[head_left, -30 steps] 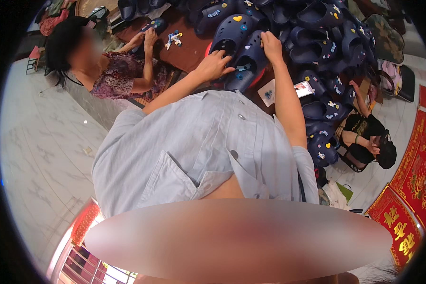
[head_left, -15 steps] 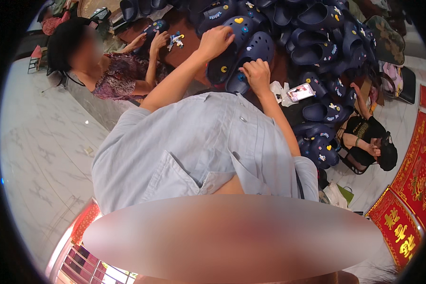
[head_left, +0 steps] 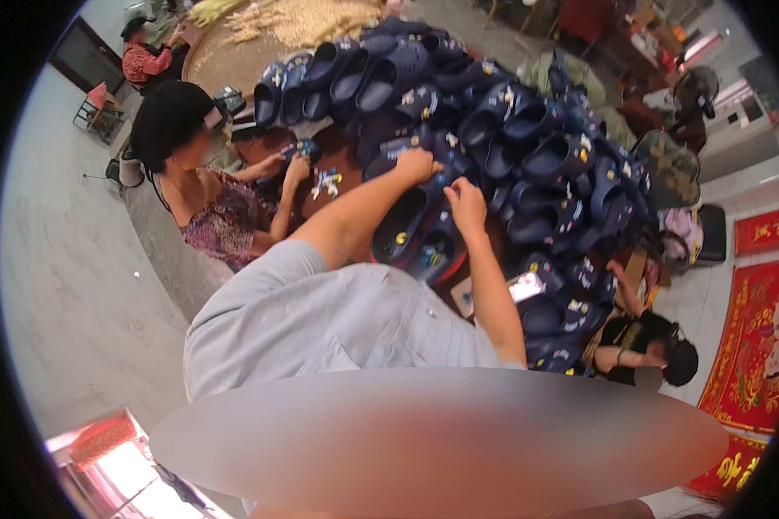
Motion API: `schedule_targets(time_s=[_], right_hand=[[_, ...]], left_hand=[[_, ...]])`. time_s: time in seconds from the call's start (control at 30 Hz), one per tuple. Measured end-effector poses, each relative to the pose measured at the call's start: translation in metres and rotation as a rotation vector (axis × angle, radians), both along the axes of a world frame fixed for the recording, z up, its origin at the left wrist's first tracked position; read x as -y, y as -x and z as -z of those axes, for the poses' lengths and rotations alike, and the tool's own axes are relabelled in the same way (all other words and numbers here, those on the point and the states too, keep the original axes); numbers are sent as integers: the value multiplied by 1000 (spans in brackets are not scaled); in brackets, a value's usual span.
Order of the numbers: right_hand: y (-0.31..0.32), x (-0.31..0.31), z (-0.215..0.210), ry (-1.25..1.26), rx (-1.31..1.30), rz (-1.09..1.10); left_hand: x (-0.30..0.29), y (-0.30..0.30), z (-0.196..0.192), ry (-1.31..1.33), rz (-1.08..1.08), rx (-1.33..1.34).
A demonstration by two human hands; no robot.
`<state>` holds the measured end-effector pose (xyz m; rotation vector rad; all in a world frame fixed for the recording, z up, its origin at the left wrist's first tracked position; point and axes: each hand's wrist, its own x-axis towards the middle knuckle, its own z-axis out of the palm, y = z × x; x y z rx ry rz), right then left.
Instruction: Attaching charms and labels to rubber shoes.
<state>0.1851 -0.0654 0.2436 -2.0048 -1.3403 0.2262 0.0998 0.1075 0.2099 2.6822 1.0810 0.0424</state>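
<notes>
A pair of dark navy clogs lies in front of me. A yellow crescent charm sits inside the left clog (head_left: 395,227), and blue charms show in the right clog (head_left: 439,245). My left hand (head_left: 417,166) is at the toe end of the pair, its fingers curled and pressed together. Close beside it, over the toe of the right clog, my right hand (head_left: 466,206) makes a pinch. Anything between the fingertips of either hand is too small and blurred to name.
A big heap of navy clogs (head_left: 545,156) with small charms covers the table beyond. A lit phone (head_left: 525,286) lies right of my right forearm. One co-worker (head_left: 225,195) handles a clog at left; another person (head_left: 640,342) sits at right. A round tray (head_left: 212,65) holds pale yellow pieces.
My right hand has moved from the heel of the right clog up to its toe, near my left hand. The view has shifted, showing more of the heap and room beyond.
</notes>
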Motion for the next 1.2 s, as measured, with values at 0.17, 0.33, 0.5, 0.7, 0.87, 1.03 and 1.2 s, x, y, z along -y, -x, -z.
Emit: schedule_targets(time_s=[0.17, 0.33, 0.5, 0.7, 0.87, 1.03, 1.2], right_hand=[[-1, -34, 25, 159, 129, 90], [24, -34, 35, 104, 230, 77], [19, -36, 36, -28, 196, 37], [17, -35, 35, -128, 129, -12], [15, -24, 20, -152, 76, -19], [39, 27, -24, -210, 152, -176], [57, 87, -2, -278, 382, -325]], left_hand=[[15, 1, -5, -25, 29, 32], [23, 9, 14, -153, -10, 193], [28, 3, 6, -173, -27, 230], [26, -1, 7, -189, 86, 221], [25, -6, 7, -210, 158, 228], [26, 1, 9, -188, 208, 195], [29, 10, -2, -111, 133, 219]])
